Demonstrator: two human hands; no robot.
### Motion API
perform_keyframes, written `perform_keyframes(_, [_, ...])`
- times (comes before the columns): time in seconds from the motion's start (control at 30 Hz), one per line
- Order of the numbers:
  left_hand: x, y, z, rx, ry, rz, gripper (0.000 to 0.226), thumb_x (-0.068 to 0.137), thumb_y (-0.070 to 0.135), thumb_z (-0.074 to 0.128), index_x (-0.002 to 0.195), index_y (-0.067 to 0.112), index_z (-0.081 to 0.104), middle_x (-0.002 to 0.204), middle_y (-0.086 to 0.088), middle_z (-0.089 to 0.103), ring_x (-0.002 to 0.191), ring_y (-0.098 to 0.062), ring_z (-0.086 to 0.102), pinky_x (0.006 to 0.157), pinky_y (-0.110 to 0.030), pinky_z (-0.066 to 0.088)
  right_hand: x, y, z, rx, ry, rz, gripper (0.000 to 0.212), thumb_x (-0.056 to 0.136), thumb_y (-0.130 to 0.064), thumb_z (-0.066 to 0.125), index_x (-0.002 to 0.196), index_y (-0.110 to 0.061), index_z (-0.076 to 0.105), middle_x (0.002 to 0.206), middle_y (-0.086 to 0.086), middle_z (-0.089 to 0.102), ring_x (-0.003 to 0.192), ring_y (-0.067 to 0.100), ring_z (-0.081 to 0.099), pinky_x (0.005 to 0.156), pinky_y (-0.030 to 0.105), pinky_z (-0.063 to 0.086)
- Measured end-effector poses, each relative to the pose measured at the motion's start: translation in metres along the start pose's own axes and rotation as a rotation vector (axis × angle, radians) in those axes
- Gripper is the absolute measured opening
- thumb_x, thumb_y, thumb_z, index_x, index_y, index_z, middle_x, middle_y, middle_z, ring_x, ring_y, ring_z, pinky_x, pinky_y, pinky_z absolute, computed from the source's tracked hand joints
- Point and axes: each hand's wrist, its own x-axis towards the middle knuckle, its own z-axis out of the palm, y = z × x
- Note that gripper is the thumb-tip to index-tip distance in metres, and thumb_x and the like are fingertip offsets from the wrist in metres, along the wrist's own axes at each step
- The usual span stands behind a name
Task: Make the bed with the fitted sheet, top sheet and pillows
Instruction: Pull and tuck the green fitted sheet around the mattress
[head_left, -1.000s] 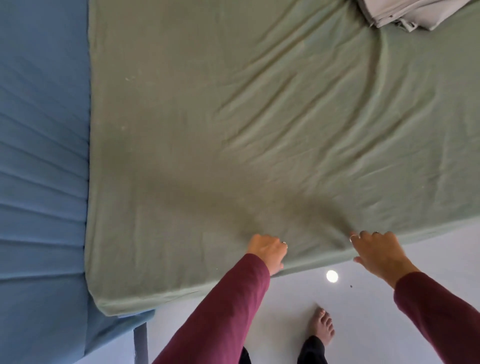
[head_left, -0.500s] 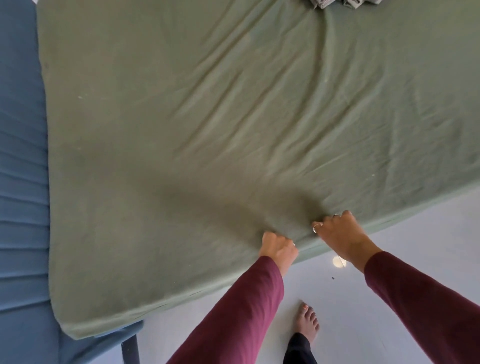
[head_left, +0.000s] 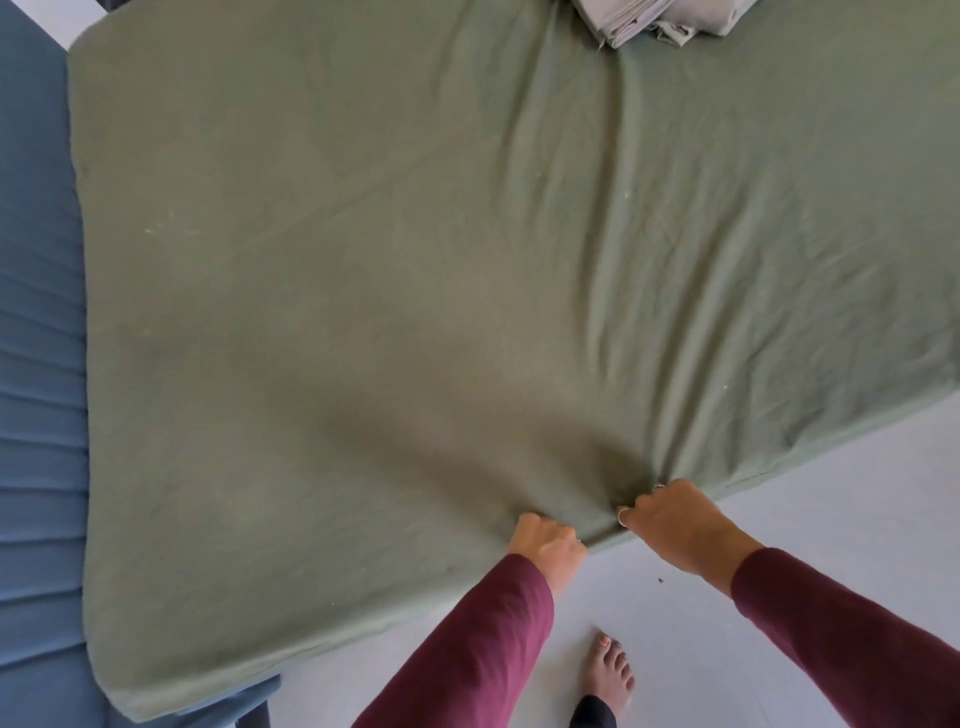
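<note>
Nearest to you, one bare foot (head_left: 613, 670) stands on the pale floor (head_left: 831, 509), with a dark trouser cuff just above the ankle. Both of your arms come up from the bottom edge in maroon sleeves (head_left: 467, 654).

Your left hand (head_left: 548, 540) sits at the near edge of the bed, its fingers curled over and gripping the green fitted sheet (head_left: 415, 291) right where it turns down the side of the mattress. Your right hand (head_left: 675, 525) is just beside it on the same edge, fingers (head_left: 641, 506) bent and pinching a gathered bunch of the cloth; rings show on two of them. The hands are close together but apart.

From the right hand's grip, folds fan out across the sheet toward the far right, and a dark shadowed hollow lies in the cloth just beyond both hands. Left of that the sheet lies flatter, with only faint creases and a few pale specks of lint. It covers the whole mattress top in view, and its near left corner is pulled down round the mattress corner. You cannot tell how far the hem is tucked under along the near side.

Along the left side runs a blue ribbed surface (head_left: 36, 364), touching the mattress edge.

At the far edge, on top of the green sheet, lies a folded stack of light grey linen (head_left: 654, 21), cut off by the top of the view.
</note>
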Motion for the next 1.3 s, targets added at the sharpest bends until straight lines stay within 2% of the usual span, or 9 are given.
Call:
perform_keyframes(0.13, [0.011,-0.001,-0.006,-0.002,0.011,0.008,0.025,0.098,0.011,0.044,0.111,0.014,0.064,0.112,-0.006,0.065,0.105,-0.027,0.061,0.072,-0.033,0.028,-0.003,0.02,0.006,0.052,0.07,0.008,0.031,0.101,-0.022,0.04,0.13,-0.015,0.048,0.122,0.005,0.061,0.114,0.028,0.058,0.079,0.034,0.037])
perform_keyframes(0.23, [0.028,0.001,-0.015,-0.015,0.09,0.007,0.028,0.1,0.027,0.042,0.108,0.013,0.065,0.109,-0.008,0.066,0.102,-0.029,0.061,0.07,-0.034,0.026,-0.015,0.054,0.013,0.069,0.102,0.085,0.04,0.101,-0.039,0.038,0.132,-0.015,0.045,0.124,0.006,0.06,0.116,0.028,0.057,0.087,0.033,0.041])
perform_keyframes(0.37, [0.056,0.013,-0.037,-0.015,0.22,0.043,0.028,0.096,0.037,0.048,0.106,0.015,0.063,0.104,-0.005,0.066,0.097,-0.027,0.063,0.067,-0.033,0.027,-0.035,0.111,0.026,-0.015,0.09,0.246,0.046,0.098,-0.044,0.042,0.135,-0.017,0.039,0.126,0.0,0.057,0.115,0.023,0.058,0.088,0.031,0.041])
perform_keyframes(0.53, [0.087,0.034,-0.071,0.011,0.208,0.045,0.034,0.051,0.052,0.084,0.06,0.024,0.067,0.055,0.008,0.059,0.048,-0.009,0.058,0.048,-0.022,0.021,-0.051,0.156,0.044,-0.09,0.09,0.327,0.043,0.1,-0.031,0.043,0.141,-0.021,0.034,0.125,-0.002,0.055,0.11,0.019,0.06,0.081,0.03,0.041])
perform_keyframes(0.63, [0.093,0.049,-0.09,-0.042,0.201,0.039,0.01,0.078,0.018,0.069,0.088,0.017,0.068,0.084,-0.001,0.067,0.075,-0.019,0.066,0.056,-0.027,0.031,-0.049,0.155,0.053,-0.085,0.119,0.239,0.048,0.097,-0.011,0.042,0.143,-0.022,0.032,0.123,-0.001,0.055,0.106,0.02,0.061,0.074,0.029,0.037])
perform_keyframes(0.73, [0.098,0.057,-0.097,-0.095,0.138,-0.004,0.025,0.087,-0.002,0.047,0.107,0.006,0.061,0.107,-0.011,0.065,0.099,-0.031,0.063,0.066,-0.033,0.033,-0.054,0.156,0.06,-0.019,0.155,0.235,0.044,0.096,-0.008,0.038,0.138,-0.023,0.039,0.123,-0.002,0.056,0.107,0.021,0.061,0.074,0.029,0.037])
perform_keyframes(0.9, [0.09,0.059,-0.111,-0.15,0.057,0.068,0.02,0.085,-0.001,0.05,0.098,0.006,0.062,0.097,-0.013,0.068,0.091,-0.034,0.064,0.063,-0.031,0.034,-0.069,0.152,0.074,0.106,0.134,0.238,0.045,0.093,-0.006,0.033,0.134,-0.022,0.045,0.126,-0.002,0.057,0.108,0.022,0.061,0.084,0.031,0.044])
perform_keyframes(1.07, [0.098,0.065,-0.12,-0.028,-0.004,0.105,0.024,0.088,0.001,0.049,0.104,0.008,0.065,0.104,-0.01,0.068,0.097,-0.03,0.065,0.066,-0.03,0.033,-0.069,0.153,0.07,0.167,0.078,0.28,0.042,0.092,-0.007,0.037,0.129,-0.021,0.05,0.12,-0.002,0.06,0.109,0.022,0.06,0.072,0.029,0.034])
perform_keyframes(1.3, [0.132,0.08,-0.15,-0.029,0.064,0.071,0.032,0.1,0.03,0.042,0.118,0.011,0.06,0.121,-0.009,0.062,0.113,-0.03,0.058,0.076,-0.032,0.034,-0.08,0.177,0.066,0.29,0.082,0.462,0.031,0.094,-0.011,0.04,0.121,-0.019,0.053,0.116,-0.004,0.063,0.108,0.021,0.062,0.072,0.029,0.033])
